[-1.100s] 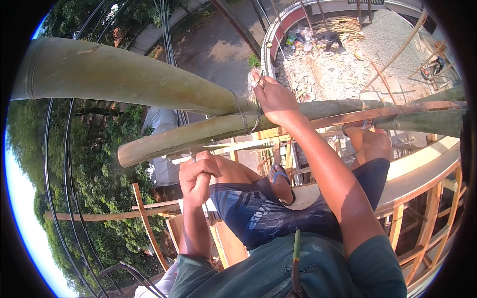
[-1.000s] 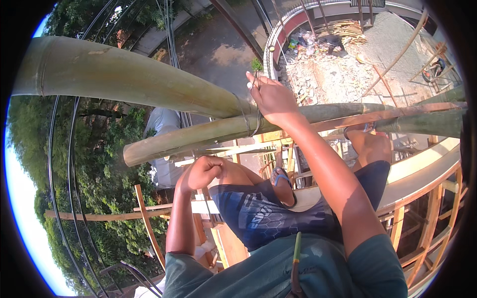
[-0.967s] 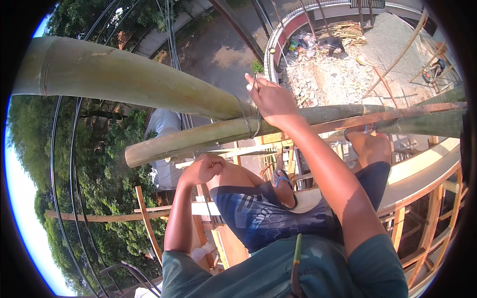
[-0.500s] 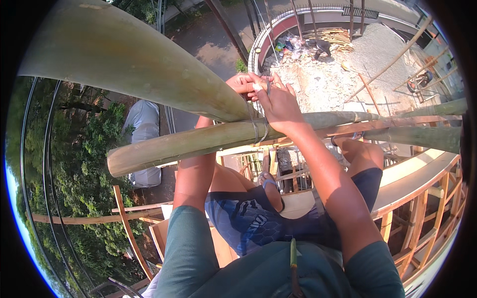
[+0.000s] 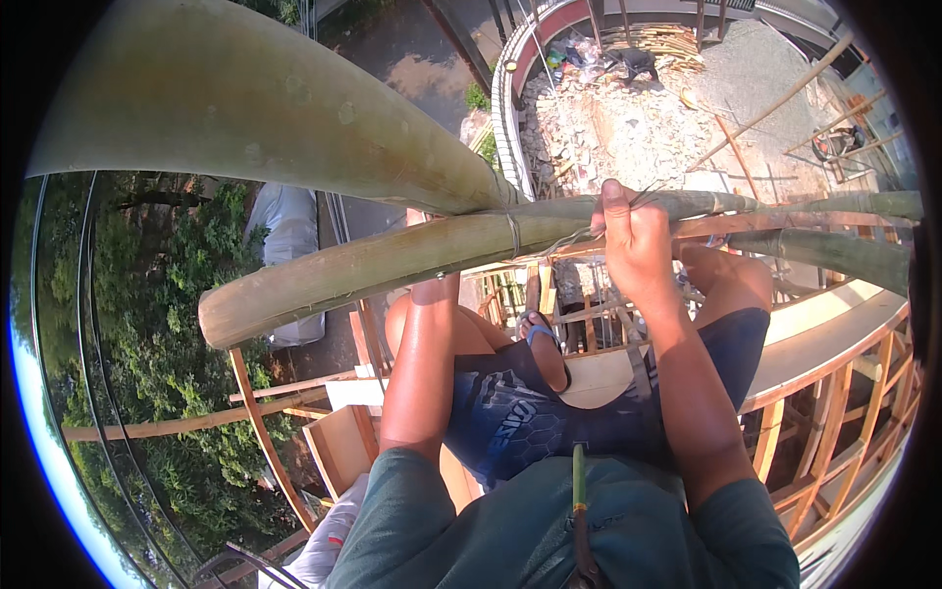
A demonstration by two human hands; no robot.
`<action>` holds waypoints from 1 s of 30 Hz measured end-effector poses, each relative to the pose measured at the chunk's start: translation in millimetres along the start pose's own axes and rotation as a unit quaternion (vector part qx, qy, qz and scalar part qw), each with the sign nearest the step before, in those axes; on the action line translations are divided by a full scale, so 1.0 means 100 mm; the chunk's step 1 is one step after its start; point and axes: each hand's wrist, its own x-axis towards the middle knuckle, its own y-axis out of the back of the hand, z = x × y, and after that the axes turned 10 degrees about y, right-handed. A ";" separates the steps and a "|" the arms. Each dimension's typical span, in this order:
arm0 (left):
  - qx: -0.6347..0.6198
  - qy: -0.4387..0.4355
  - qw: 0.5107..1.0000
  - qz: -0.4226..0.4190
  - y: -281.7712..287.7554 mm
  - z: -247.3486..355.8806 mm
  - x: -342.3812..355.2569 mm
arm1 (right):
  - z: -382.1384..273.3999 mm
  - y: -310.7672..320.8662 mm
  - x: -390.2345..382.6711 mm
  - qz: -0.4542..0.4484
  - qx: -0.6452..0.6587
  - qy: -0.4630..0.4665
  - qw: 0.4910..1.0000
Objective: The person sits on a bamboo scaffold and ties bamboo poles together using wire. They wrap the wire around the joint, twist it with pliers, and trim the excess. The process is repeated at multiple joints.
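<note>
A thick upright bamboo pole (image 5: 294, 108) meets a horizontal bamboo pole (image 5: 363, 270). Thin tie wire (image 5: 514, 236) loops around the horizontal pole by the joint. To the right of that loop, my right hand (image 5: 636, 240) is closed on the wire strands, thumb up, with loose ends sticking out past the fist. My left hand (image 5: 419, 215) is behind the horizontal pole near the joint; only a patch of skin shows above it and its fingers are hidden. A tool with a green handle (image 5: 579, 476) hangs at my chest.
I am perched high up, my sandalled foot (image 5: 545, 344) by a pale board (image 5: 601, 378). Curved timber framing (image 5: 834, 393) stands at right. Far below lie rubble (image 5: 589, 128), a grey-covered vehicle-like shape (image 5: 285, 226) and a road. Black cables (image 5: 88, 324) run at left beside trees.
Both hands were together at the wire above the joint. The right hand has moved right, pulling the strands along the pole; the left has dropped behind the pole.
</note>
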 end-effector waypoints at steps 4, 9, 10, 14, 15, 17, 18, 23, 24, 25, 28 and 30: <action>-0.099 0.048 0.990 0.094 -1.01 -0.12 -0.32 | 0.34 0.25 -0.30 -0.057 0.007 -0.112 0.992; 0.010 -0.018 0.999 0.033 -1.09 -0.17 -0.51 | 0.34 0.08 -0.73 -0.013 0.182 -0.149 0.972; -0.002 -0.016 0.999 0.045 -1.09 -0.19 -0.53 | 0.34 0.06 -0.78 -0.010 0.205 -0.146 0.968; 0.041 -0.041 0.990 0.131 -1.05 -0.35 -0.55 | 0.41 -0.04 -0.98 0.001 0.322 -0.230 0.918; 0.033 -0.052 0.989 0.137 -1.01 -0.37 -0.54 | 0.40 -0.05 -0.96 0.011 0.361 -0.266 0.893; 0.007 -0.049 0.990 0.134 -0.92 -0.40 -0.53 | 0.47 -0.09 -0.92 0.015 0.436 -0.303 0.847; -0.006 -0.043 0.991 0.129 -0.96 -0.42 -0.53 | 0.54 -0.10 -0.91 0.009 0.451 -0.313 0.836; -0.026 0.016 0.996 0.087 -1.00 -0.41 -0.65 | 0.52 -0.16 -1.14 -0.039 0.360 -0.238 0.901; -0.039 0.034 0.996 0.076 -1.01 -0.42 -0.65 | 0.47 -0.15 -1.21 -0.053 0.282 -0.179 0.941; -0.071 0.049 0.993 0.084 -1.00 -0.44 -0.66 | 0.34 -0.10 -1.25 -0.080 0.198 -0.019 0.977; -0.086 0.040 0.995 0.041 -1.00 -0.39 -0.71 | 0.01 -0.17 -1.25 -0.063 0.112 0.168 0.977; -0.070 0.054 0.995 0.040 -0.94 -0.31 -0.72 | -0.12 -0.21 -1.21 -0.150 0.055 0.185 0.970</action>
